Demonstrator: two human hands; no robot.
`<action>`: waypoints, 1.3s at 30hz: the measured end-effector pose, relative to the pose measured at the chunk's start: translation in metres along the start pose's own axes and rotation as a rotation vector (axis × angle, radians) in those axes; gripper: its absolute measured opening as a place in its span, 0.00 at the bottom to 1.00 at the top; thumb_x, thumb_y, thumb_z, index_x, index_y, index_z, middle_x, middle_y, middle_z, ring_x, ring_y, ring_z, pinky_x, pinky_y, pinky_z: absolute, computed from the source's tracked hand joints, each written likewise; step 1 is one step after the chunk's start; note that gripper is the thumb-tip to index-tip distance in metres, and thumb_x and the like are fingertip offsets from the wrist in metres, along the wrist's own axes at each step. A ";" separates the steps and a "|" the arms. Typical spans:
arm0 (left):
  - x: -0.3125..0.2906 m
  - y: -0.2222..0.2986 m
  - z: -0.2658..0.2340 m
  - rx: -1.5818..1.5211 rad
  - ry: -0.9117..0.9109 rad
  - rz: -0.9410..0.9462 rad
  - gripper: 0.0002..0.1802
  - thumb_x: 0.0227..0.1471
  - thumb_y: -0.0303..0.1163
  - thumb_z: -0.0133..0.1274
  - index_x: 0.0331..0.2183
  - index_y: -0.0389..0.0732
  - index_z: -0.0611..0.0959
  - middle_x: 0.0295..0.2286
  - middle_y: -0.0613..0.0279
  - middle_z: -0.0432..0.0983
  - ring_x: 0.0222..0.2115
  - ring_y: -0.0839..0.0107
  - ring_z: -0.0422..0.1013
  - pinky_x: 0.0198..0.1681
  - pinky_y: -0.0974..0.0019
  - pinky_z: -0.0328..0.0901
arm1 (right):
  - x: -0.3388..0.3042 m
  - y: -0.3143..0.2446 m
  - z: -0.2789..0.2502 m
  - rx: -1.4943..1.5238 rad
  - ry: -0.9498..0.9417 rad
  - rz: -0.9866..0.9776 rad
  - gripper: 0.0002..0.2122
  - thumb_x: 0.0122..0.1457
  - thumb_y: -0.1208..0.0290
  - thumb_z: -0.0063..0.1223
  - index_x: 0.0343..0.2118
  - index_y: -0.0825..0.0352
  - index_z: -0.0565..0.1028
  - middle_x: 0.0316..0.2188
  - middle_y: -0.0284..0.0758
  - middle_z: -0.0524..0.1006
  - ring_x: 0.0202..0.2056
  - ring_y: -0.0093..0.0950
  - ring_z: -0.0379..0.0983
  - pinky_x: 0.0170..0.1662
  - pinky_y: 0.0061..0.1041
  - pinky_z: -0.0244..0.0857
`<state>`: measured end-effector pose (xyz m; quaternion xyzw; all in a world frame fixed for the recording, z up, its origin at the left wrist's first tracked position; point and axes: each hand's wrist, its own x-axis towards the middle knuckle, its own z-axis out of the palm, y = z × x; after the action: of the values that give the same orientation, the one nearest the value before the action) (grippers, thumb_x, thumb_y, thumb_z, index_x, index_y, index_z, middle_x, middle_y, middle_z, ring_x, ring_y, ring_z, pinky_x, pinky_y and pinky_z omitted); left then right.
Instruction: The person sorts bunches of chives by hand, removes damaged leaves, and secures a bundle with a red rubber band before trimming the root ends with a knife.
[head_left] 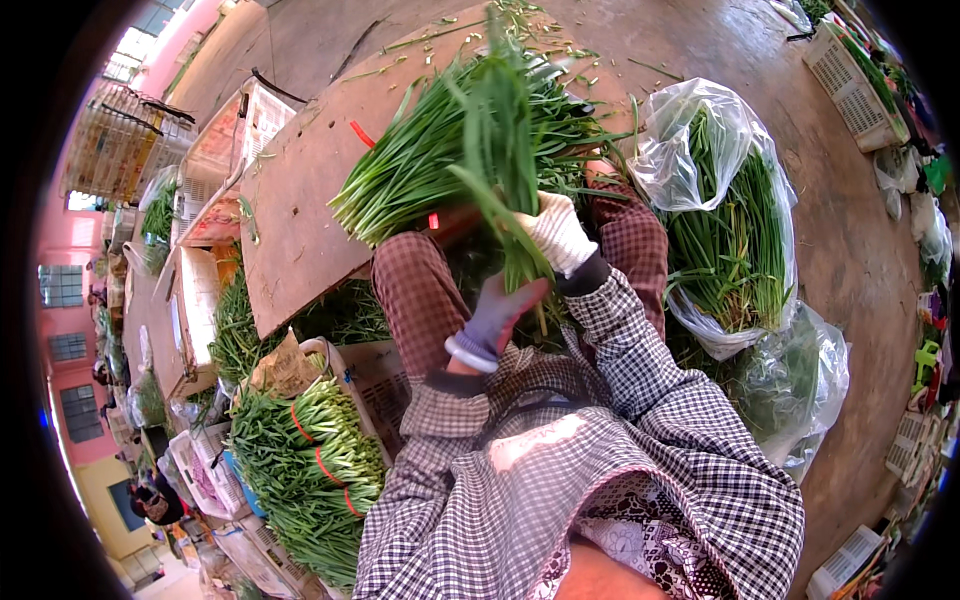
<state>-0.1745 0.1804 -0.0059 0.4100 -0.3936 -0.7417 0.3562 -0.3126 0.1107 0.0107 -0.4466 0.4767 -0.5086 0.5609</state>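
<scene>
The brown board (285, 240) is the place to look from. Over its near edge is a green bunch (505, 150) of long, thin leaves, with the tips up over the board. The right hand (553, 235), in a white glove, is closed around the bunch partway down. The left hand (502, 312), in a purple glove, is by the low ends, but it is blurry, so I cannot tell if it grips. A big leaf pile (410, 165) lies on the board, and a clear bag (690, 165) of greens is right of it. The bunch looks light, soft and bendy, maybe a bit slippery, and the leaves could crush or snap. The firmer low stalks seem best to hold, snugly but gently.
</scene>
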 end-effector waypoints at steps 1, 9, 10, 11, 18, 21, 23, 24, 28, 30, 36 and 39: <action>0.007 -0.006 -0.001 -0.016 -0.019 -0.024 0.25 0.52 0.32 0.59 0.51 0.38 0.73 0.44 0.66 0.73 0.42 0.75 0.69 0.48 0.71 0.63 | 0.006 0.011 -0.002 -0.020 -0.073 -0.015 0.13 0.55 0.68 0.59 0.39 0.71 0.79 0.26 0.28 0.79 0.28 0.14 0.70 0.32 0.19 0.67; 0.026 -0.033 -0.009 -0.577 -0.001 -0.186 0.15 0.57 0.26 0.53 0.46 0.34 0.75 0.31 0.59 0.75 0.30 0.67 0.70 0.37 0.60 0.68 | -0.008 0.037 -0.068 -0.050 -0.037 0.030 0.15 0.62 0.68 0.49 0.45 0.74 0.76 0.35 0.38 0.81 0.34 0.23 0.77 0.39 0.22 0.71; 0.026 -0.035 -0.010 -0.584 0.004 -0.195 0.15 0.57 0.26 0.53 0.46 0.34 0.75 0.31 0.58 0.75 0.29 0.67 0.69 0.37 0.60 0.68 | -0.016 0.039 -0.069 0.143 -0.062 0.031 0.14 0.60 0.68 0.51 0.42 0.75 0.77 0.32 0.36 0.81 0.33 0.21 0.77 0.38 0.22 0.72; 0.026 -0.039 -0.011 -0.591 -0.061 -0.142 0.15 0.57 0.26 0.53 0.47 0.35 0.74 0.33 0.57 0.76 0.32 0.65 0.72 0.40 0.58 0.69 | -0.025 0.041 -0.069 0.017 -0.062 0.039 0.14 0.59 0.68 0.53 0.41 0.75 0.78 0.30 0.35 0.81 0.32 0.20 0.76 0.37 0.21 0.71; 0.028 -0.043 -0.016 -0.582 -0.021 -0.160 0.16 0.58 0.31 0.51 0.48 0.37 0.76 0.39 0.57 0.78 0.39 0.64 0.76 0.44 0.56 0.72 | -0.045 0.005 -0.045 -0.138 0.050 0.258 0.09 0.55 0.69 0.58 0.31 0.71 0.82 0.20 0.30 0.79 0.19 0.14 0.69 0.21 0.15 0.62; 0.032 -0.040 -0.022 -0.686 0.091 -0.185 0.12 0.57 0.30 0.53 0.44 0.40 0.78 0.38 0.59 0.79 0.38 0.67 0.76 0.47 0.55 0.71 | -0.055 -0.009 -0.053 0.006 0.037 0.157 0.10 0.57 0.69 0.54 0.33 0.69 0.82 0.23 0.31 0.81 0.17 0.13 0.66 0.18 0.13 0.57; 0.034 -0.041 -0.027 -0.761 0.115 -0.188 0.11 0.57 0.30 0.53 0.43 0.41 0.78 0.39 0.58 0.79 0.38 0.66 0.76 0.46 0.56 0.72 | -0.061 -0.028 -0.067 -0.035 0.065 0.123 0.10 0.59 0.68 0.53 0.35 0.70 0.81 0.25 0.34 0.81 0.17 0.12 0.67 0.18 0.11 0.56; 0.038 -0.041 -0.024 -0.773 0.102 -0.175 0.11 0.57 0.30 0.53 0.43 0.40 0.78 0.39 0.58 0.79 0.38 0.65 0.77 0.46 0.56 0.72 | -0.057 -0.009 -0.089 0.063 0.131 0.025 0.11 0.60 0.68 0.53 0.37 0.71 0.80 0.28 0.36 0.81 0.21 0.14 0.72 0.19 0.11 0.59; 0.034 -0.035 -0.018 -0.731 0.082 -0.194 0.13 0.58 0.33 0.52 0.44 0.38 0.78 0.41 0.56 0.78 0.41 0.63 0.76 0.51 0.55 0.70 | -0.052 -0.023 -0.113 -0.199 0.274 -0.021 0.12 0.58 0.68 0.56 0.37 0.75 0.79 0.30 0.38 0.81 0.29 0.22 0.76 0.31 0.17 0.69; 0.037 -0.035 -0.017 -0.778 0.012 -0.178 0.15 0.59 0.35 0.51 0.45 0.37 0.78 0.43 0.55 0.77 0.43 0.62 0.75 0.53 0.54 0.68 | -0.044 0.013 -0.123 -0.825 0.118 -0.138 0.16 0.51 0.61 0.62 0.36 0.69 0.80 0.28 0.41 0.80 0.29 0.33 0.78 0.36 0.28 0.71; 0.037 -0.040 -0.021 -0.767 -0.039 -0.139 0.24 0.60 0.45 0.48 0.48 0.34 0.76 0.46 0.51 0.75 0.50 0.60 0.70 0.56 0.54 0.63 | -0.072 0.038 -0.068 -0.609 -0.150 0.000 0.17 0.47 0.54 0.62 0.28 0.65 0.81 0.22 0.40 0.78 0.27 0.35 0.77 0.33 0.31 0.70; 0.034 -0.035 -0.013 -0.735 -0.005 -0.130 0.24 0.60 0.44 0.48 0.48 0.33 0.75 0.46 0.51 0.74 0.49 0.60 0.69 0.56 0.58 0.63 | -0.077 0.043 -0.045 -0.736 -0.241 0.014 0.16 0.43 0.54 0.65 0.24 0.64 0.80 0.17 0.41 0.75 0.24 0.37 0.75 0.29 0.35 0.68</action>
<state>-0.1844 0.1627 -0.0519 0.2772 -0.0752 -0.8556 0.4307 -0.3533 0.1908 -0.0319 -0.6715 0.5611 -0.2436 0.4183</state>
